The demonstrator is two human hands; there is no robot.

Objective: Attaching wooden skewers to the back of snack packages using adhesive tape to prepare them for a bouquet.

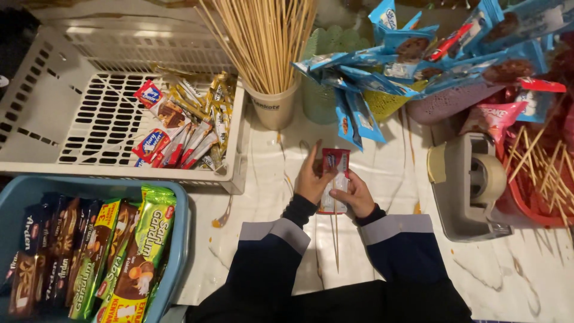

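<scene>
My left hand [311,178] and my right hand [357,194] together hold a small red and white snack packet [335,179] over the white table cover [269,197]. The left fingers grip its left edge, the right fingers its lower right side. A thin wooden skewer [336,242] runs down from under the packet toward me. Both sleeves are dark with grey cuffs.
A cup of wooden skewers [272,104] stands just beyond the hands. A white crate [54,101] with small snack bars sits at the left, and a blue bin [179,239] of packets nearer. Blue packets on sticks [418,54] fan out at the back right. A tape dispenser [472,185] stands right.
</scene>
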